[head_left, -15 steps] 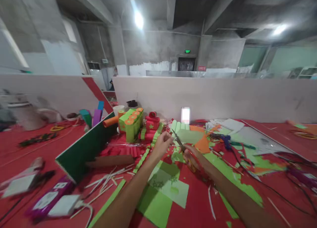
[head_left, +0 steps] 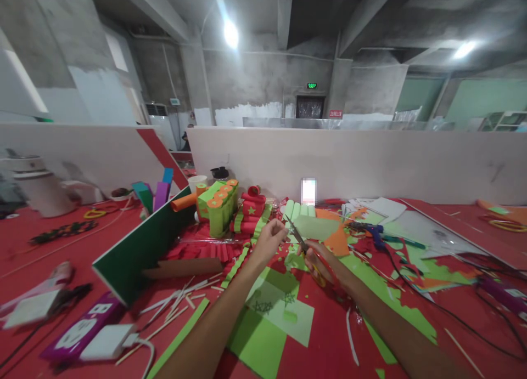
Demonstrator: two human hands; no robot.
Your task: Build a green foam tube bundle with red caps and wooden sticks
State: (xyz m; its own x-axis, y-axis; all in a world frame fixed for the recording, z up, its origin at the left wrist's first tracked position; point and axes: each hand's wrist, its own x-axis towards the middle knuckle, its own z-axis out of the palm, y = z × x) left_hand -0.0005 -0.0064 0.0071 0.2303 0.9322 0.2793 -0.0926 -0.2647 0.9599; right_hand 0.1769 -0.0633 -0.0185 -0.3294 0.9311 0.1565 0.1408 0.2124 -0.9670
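Observation:
My right hand (head_left: 317,258) grips scissors (head_left: 297,233) with yellow handles, their dark blades pointing up and left. Close to the blade tips is my left hand (head_left: 272,237), its thumb and fingers pinched together; a tiny pale bit seems to show at the fingertips, too small to name. Below the hands lie light green paper sheets (head_left: 300,324), with stars (head_left: 262,306) drawn on them in dark lines. Green paper scraps (head_left: 297,261) are scattered beneath the scissors.
Green and orange paper rolls (head_left: 222,209) and red rolls (head_left: 252,211) stand behind. A dark green board (head_left: 144,253) leans at left, near a purple power strip (head_left: 82,329). At right lies a blue glue gun (head_left: 375,235) with its cable. A lit phone (head_left: 308,191) stands by the white partition (head_left: 370,159).
Both hands and the scissors hold nearly the same position. The right hand's fingers on the handles have shifted very slightly.

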